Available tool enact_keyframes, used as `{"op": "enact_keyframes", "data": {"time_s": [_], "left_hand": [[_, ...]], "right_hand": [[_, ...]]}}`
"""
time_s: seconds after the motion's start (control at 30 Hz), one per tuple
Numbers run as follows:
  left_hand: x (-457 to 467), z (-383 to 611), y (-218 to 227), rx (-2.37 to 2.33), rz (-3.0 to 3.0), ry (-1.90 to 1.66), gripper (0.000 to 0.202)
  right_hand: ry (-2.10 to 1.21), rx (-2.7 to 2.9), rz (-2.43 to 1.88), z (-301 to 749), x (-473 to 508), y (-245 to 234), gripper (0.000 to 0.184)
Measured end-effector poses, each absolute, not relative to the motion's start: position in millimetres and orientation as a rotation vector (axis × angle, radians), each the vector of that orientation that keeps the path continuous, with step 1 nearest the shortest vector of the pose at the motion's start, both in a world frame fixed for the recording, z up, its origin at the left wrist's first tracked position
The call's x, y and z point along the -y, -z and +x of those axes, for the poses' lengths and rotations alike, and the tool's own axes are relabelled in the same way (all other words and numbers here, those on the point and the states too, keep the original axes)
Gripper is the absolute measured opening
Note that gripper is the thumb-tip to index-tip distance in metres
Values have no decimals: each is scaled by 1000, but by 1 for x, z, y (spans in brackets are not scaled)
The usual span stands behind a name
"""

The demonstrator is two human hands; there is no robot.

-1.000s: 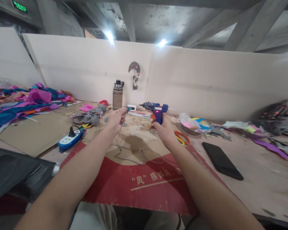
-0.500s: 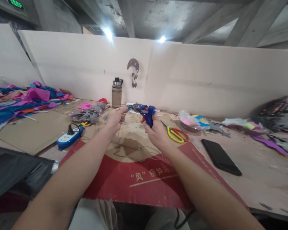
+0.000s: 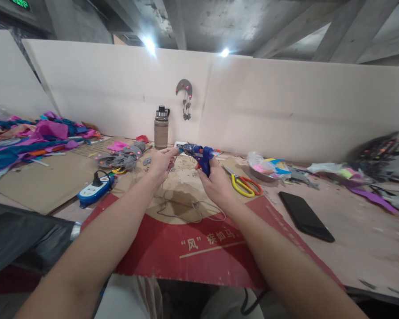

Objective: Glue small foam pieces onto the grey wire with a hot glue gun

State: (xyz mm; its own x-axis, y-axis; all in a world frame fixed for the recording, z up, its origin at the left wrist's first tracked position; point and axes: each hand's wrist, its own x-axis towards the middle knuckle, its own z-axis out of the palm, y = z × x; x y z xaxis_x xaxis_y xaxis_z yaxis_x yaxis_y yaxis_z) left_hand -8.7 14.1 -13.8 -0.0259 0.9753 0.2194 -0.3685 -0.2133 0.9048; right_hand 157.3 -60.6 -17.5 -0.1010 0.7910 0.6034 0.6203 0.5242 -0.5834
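Note:
My right hand (image 3: 216, 179) is wrapped round the handle of a blue hot glue gun (image 3: 204, 159), its nozzle pointing left. A pale glue stick pokes out of the gun's back end. My left hand (image 3: 162, 164) pinches something small at the nozzle tip; what it is I cannot make out. Grey cord (image 3: 181, 217) hangs below my left fingers and lies in loops on the red and brown cardboard (image 3: 146, 257). Scissors (image 3: 243, 184) with yellow and orange handles lie to the right of my right hand.
A bottle (image 3: 161, 128) stands by the white partition (image 3: 269, 106), where a grey moon ornament (image 3: 185, 91) hangs. To the left are a power strip (image 3: 95, 191), grey felt pieces (image 3: 119, 157) and coloured scraps (image 3: 46, 135). A phone (image 3: 306, 217) and a metal bowl (image 3: 266, 177) sit at right.
The glue gun has tilted a little, its nozzle end now slightly higher and closer to my left fingertips. Otherwise the hands hold nearly the same position.

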Motion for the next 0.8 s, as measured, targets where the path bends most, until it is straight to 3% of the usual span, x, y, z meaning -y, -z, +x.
{"op": "enact_keyframes", "data": {"time_s": [0.8], "left_hand": [[-18, -11, 16, -792, 1099, -1561, 16]], "right_hand": [[-153, 1824, -1233, 159, 58, 20, 26]]}}
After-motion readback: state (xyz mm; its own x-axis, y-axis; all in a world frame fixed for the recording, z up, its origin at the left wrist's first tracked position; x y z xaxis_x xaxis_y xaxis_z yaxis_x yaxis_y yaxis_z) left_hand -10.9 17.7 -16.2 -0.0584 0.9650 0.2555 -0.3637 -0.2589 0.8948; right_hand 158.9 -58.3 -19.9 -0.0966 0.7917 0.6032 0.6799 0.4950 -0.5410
